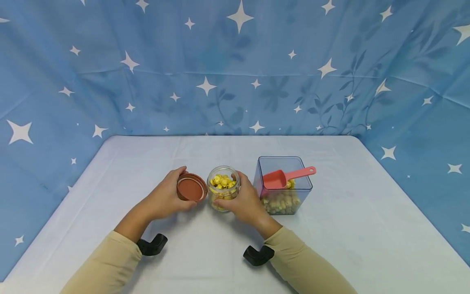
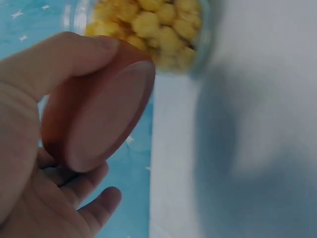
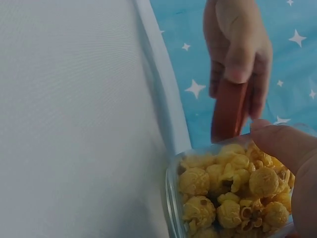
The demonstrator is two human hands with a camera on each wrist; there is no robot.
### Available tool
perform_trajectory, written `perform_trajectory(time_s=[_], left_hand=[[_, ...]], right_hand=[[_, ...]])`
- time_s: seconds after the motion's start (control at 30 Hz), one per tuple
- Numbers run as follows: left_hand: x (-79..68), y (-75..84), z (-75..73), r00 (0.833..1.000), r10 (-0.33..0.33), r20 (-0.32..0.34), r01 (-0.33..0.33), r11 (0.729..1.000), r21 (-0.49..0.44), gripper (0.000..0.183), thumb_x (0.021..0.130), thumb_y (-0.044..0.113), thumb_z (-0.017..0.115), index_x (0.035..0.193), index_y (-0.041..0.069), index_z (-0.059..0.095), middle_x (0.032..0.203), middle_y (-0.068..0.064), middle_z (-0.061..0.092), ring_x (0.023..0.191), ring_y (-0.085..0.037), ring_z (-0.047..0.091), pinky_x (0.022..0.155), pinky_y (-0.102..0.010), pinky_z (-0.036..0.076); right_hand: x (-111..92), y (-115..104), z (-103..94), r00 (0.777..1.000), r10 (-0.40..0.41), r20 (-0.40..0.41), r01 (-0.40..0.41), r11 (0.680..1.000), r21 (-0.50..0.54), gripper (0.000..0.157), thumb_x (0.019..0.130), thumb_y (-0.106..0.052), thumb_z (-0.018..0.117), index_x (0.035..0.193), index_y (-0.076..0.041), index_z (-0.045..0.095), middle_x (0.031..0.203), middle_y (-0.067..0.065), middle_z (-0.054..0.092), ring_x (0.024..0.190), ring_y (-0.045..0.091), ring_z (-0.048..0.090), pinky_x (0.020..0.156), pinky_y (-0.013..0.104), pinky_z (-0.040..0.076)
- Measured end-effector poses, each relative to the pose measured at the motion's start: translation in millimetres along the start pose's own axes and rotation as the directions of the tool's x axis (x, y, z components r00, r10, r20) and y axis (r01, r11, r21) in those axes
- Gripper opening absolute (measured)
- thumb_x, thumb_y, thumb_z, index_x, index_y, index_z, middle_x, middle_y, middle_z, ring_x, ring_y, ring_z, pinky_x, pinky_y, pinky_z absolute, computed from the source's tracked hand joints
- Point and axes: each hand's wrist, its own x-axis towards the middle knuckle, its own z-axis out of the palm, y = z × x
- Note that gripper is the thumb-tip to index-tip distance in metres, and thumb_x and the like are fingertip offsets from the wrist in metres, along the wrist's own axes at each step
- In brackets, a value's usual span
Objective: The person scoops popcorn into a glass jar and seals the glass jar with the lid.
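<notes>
A round brown lid (image 1: 191,188) is gripped between the thumb and fingers of my left hand (image 1: 167,195), its inner side facing the head camera. Just to its right stands a clear jar (image 1: 224,200) holding yellow popcorn (image 3: 230,191). My right hand (image 1: 245,203) grips the jar from the right side, thumb at the front. In the left wrist view the lid (image 2: 106,111) is tilted on edge beside the jar, held by thumb (image 2: 81,54) and fingers. The mouth of the jar is uncovered.
Right of the jar is a clear square container (image 1: 284,202) with more popcorn inside. A pink scoop (image 1: 279,179) rests in it, its handle over the right rim. White cloth (image 1: 205,261) covers the table, and a blue starry curtain (image 1: 227,81) hangs behind.
</notes>
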Motion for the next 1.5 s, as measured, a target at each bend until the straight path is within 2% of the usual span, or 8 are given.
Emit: perform_trajectory(time_s=[0.23, 0.5, 0.73, 0.97, 1.17, 1.37, 1.5], left_hand=[[5.6, 21.6, -0.9, 0.995, 0.084, -0.049, -0.089, 0.988, -0.123, 0.1, 0.08, 0.018, 0.083, 0.154, -0.007, 0.021, 0.149, -0.022, 0.037, 0.135, -0.035, 0.041, 0.108, -0.054, 0.04], [19.5, 41.2, 6.3, 0.986, 0.155, -0.061, -0.162, 0.976, -0.147, 0.096, 0.08, 0.017, 0.081, 0.153, -0.007, 0.023, 0.147, -0.02, 0.039, 0.133, -0.032, 0.042, 0.107, -0.051, 0.041], [31.1, 52.1, 14.8, 0.986, 0.16, -0.044, -0.165, 0.97, -0.177, 0.093, 0.08, 0.019, 0.081, 0.153, -0.003, 0.027, 0.143, -0.017, 0.044, 0.121, -0.032, 0.053, 0.093, -0.048, 0.053], [38.4, 61.9, 18.9, 0.989, 0.15, -0.012, -0.149, 0.971, -0.188, 0.094, 0.079, 0.023, 0.083, 0.153, -0.001, 0.03, 0.145, -0.013, 0.045, 0.121, -0.028, 0.053, 0.095, -0.045, 0.052], [44.4, 67.2, 22.6, 0.991, 0.132, 0.009, -0.129, 0.981, -0.146, 0.094, 0.079, 0.027, 0.085, 0.152, -0.001, 0.033, 0.145, -0.011, 0.047, 0.121, -0.026, 0.053, 0.096, -0.044, 0.051], [48.5, 72.3, 23.1, 0.991, 0.133, 0.032, -0.131, 0.99, -0.044, 0.093, 0.077, 0.032, 0.087, 0.15, -0.001, 0.039, 0.142, -0.012, 0.05, 0.119, -0.026, 0.054, 0.095, -0.043, 0.051], [50.2, 74.7, 21.4, 0.988, 0.147, 0.054, -0.146, 0.989, -0.009, 0.092, 0.078, 0.033, 0.086, 0.149, -0.002, 0.04, 0.141, -0.014, 0.05, 0.118, -0.027, 0.053, 0.094, -0.043, 0.052]], right_hand=[[0, 3, 0.0, 1.0, -0.021, 0.002, 0.021, 1.0, -0.003, 0.099, 0.073, -0.027, 0.091, 0.148, 0.004, 0.034, 0.133, 0.017, 0.055, 0.118, 0.029, 0.056, 0.1, 0.049, 0.048], [-1, 5, -0.1, 0.999, -0.044, 0.011, 0.044, 0.999, 0.027, 0.096, 0.075, -0.028, 0.09, 0.147, 0.004, 0.034, 0.129, 0.015, 0.055, 0.112, 0.027, 0.057, 0.093, 0.046, 0.052], [0, 6, 0.4, 0.997, -0.074, 0.025, 0.073, 0.996, 0.045, 0.089, 0.076, -0.025, 0.088, 0.145, 0.001, 0.037, 0.125, 0.01, 0.056, 0.108, 0.025, 0.057, 0.088, 0.041, 0.054], [0, 7, -0.5, 0.996, -0.086, 0.028, 0.084, 0.995, 0.062, 0.087, 0.076, -0.022, 0.088, 0.145, -0.002, 0.038, 0.13, 0.008, 0.056, 0.114, 0.023, 0.057, 0.094, 0.042, 0.052], [0, 8, -0.4, 0.997, -0.079, 0.024, 0.078, 0.995, 0.055, 0.089, 0.075, -0.023, 0.089, 0.145, -0.002, 0.038, 0.134, 0.008, 0.056, 0.12, 0.022, 0.055, 0.1, 0.043, 0.048], [0, 8, -1.1, 0.995, -0.089, 0.039, 0.086, 0.993, 0.083, 0.089, 0.076, -0.024, 0.089, 0.145, -0.002, 0.038, 0.134, 0.008, 0.055, 0.119, 0.021, 0.056, 0.097, 0.042, 0.05], [-1, 8, -2.2, 0.996, -0.082, 0.04, 0.079, 0.993, 0.083, 0.089, 0.076, -0.024, 0.089, 0.145, -0.003, 0.038, 0.135, 0.007, 0.054, 0.12, 0.021, 0.055, 0.099, 0.042, 0.049]])
